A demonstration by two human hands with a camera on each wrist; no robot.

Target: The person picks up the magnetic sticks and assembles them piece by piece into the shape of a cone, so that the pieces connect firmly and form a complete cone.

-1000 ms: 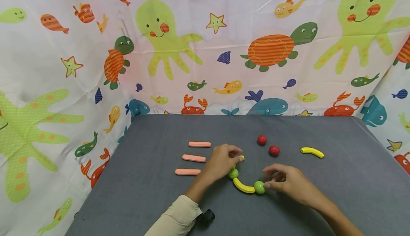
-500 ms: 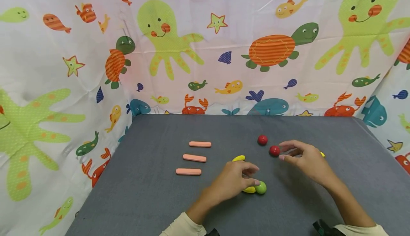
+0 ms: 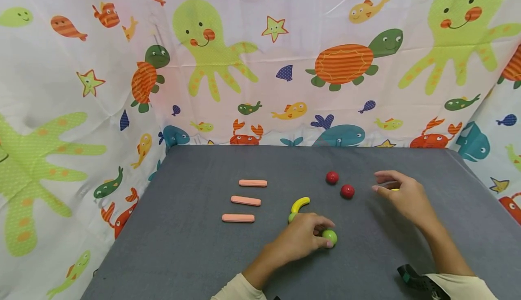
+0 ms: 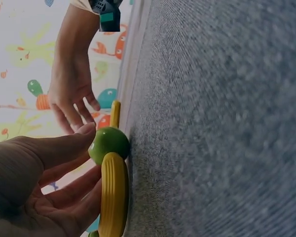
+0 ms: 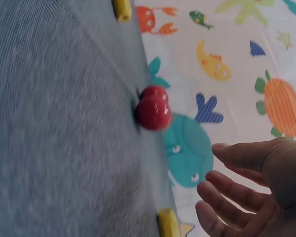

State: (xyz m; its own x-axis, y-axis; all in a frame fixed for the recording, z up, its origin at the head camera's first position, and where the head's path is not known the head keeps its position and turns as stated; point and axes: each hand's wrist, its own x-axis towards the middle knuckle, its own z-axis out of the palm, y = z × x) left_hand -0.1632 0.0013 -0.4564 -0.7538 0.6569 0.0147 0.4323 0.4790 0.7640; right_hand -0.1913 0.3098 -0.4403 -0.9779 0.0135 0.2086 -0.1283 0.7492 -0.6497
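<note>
My left hand (image 3: 303, 236) is at a green ball (image 3: 332, 236), thumb against its near side and the fingers curved round the far side. Beside that ball, a yellow toy banana (image 4: 114, 195) shows in the left wrist view; the hand hides it in the head view. Another toy banana (image 3: 300, 203) curves up from a second green ball (image 3: 291, 218), which is partly covered. My right hand (image 3: 407, 198) hovers at the right with loosely bent fingers, holding nothing. It overlaps a third toy banana (image 3: 395, 189), which lies apart from the fingers in the right wrist view (image 5: 168, 224).
Two red balls (image 3: 347, 192) lie between the hands, farther back. Several pink sausage-like sticks (image 3: 246, 200) lie in a column at the left. A curtain printed with sea animals (image 3: 285, 64) rises behind the grey table (image 3: 195, 254).
My left hand has moved from the upper toy banana down and right to the green ball. My right hand has left that ball, moving up and right past the red balls to the third toy banana.
</note>
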